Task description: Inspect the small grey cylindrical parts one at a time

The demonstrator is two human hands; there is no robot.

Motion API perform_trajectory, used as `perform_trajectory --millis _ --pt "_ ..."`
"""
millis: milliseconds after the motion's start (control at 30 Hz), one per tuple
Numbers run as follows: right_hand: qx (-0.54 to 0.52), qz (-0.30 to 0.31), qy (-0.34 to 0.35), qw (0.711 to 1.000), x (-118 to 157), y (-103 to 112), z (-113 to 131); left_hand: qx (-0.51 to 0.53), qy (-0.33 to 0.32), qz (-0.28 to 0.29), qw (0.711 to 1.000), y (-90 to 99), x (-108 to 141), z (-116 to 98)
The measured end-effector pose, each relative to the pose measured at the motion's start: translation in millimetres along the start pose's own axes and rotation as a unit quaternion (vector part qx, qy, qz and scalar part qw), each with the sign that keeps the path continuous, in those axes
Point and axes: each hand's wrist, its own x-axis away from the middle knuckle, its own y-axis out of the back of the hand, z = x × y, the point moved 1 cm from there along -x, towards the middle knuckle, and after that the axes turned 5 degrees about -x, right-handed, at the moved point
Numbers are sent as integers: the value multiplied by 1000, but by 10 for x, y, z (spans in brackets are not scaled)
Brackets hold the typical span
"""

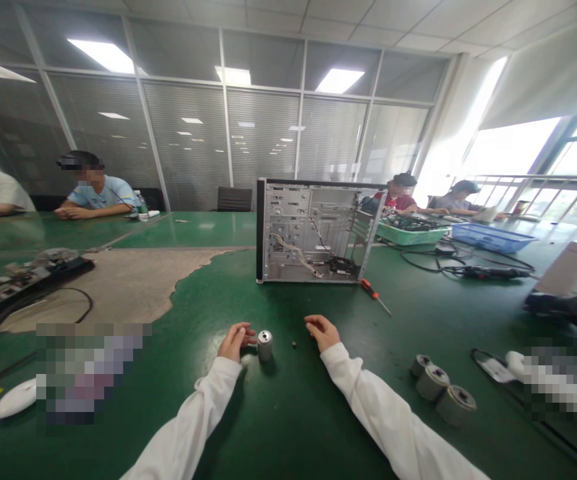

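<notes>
A small silver metal cylinder stands upright on the green table, with a dark hole in its top. Just left of it, my left hand rests with its fingers apart, the tips beside the cylinder; whether they touch it I cannot tell. To the right lies a tiny dark part on the tabletop. My right hand is past that part, fingers loosely bent and nothing visible between them. Beyond both hands stands an open computer case, showing cables and a black fan inside.
A screwdriver lies beside the case. Several similar metal cylinders stand at right. Green and blue baskets sit farther back among cables. A power strip lies left. Other people sit around the table.
</notes>
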Motion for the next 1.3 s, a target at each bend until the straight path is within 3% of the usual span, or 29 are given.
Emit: perform_trajectory --millis 167,333,467,567,767,900,1033,1100,1200,1300 --pt "16 -3 41 999 103 -35 217 -1 2 7 1000 -4 6 1" --pt "52 89 173 980 357 -218 616 -21 -6 17 1000 -20 14 9" --pt "52 143 163 975 534 -485 797 -13 -6 36 999 -22 19 -1" --pt "53 144 147 977 564 -638 814 -1 -1 53 999 -17 28 -25" --pt "69 133 129 980 624 -601 869 -4 -4 69 998 -25 61 -60" --pt "72 161 126 976 925 -268 1082 -13 -12 53 998 -40 72 -68" --pt "82 149 119 978 1340 317 1263 -21 -15 51 998 -55 61 -72" --pt "125 92 112 981 1519 679 1242 -26 -19 56 998 -57 50 -68" --pt "199 -59 91 974 1703 1271 1082 -34 -27 58 997 -57 36 -57" --pt "269 -233 40 934 1790 1846 889 -28 -31 61 997 -60 35 -55"
